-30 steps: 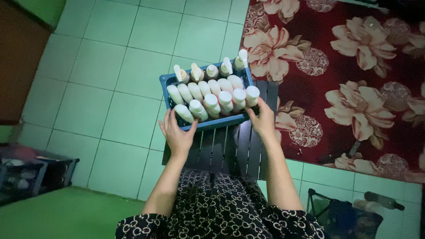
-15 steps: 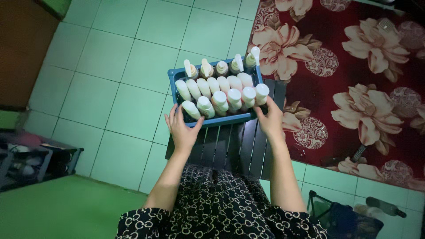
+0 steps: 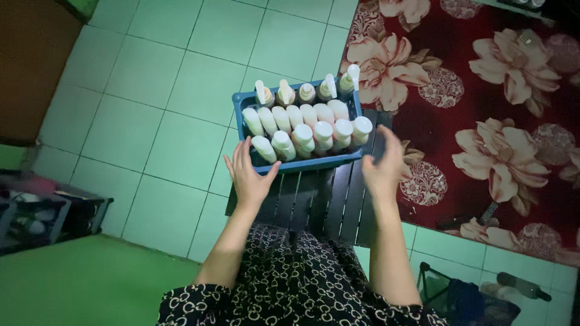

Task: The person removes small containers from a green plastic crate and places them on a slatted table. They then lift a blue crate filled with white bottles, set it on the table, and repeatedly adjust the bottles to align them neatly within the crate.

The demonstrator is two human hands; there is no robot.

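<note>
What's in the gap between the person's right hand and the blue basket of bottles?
Nothing. In the head view only bare dark table slats lie between the right hand and the blue basket.

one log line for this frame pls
left hand: open, on crate front rim | right hand: open, off crate | crate: full of bottles, on slatted table

The person wore a black garment (image 3: 302,284) printed all over with small pale interlocking ring shapes, its short sleeves ending above the elbows nearest the camera, while both forearms beyond that garment were bare, with no rings, watch or bracelet seen on the fingers (image 3: 241,154) or wrists.
</note>
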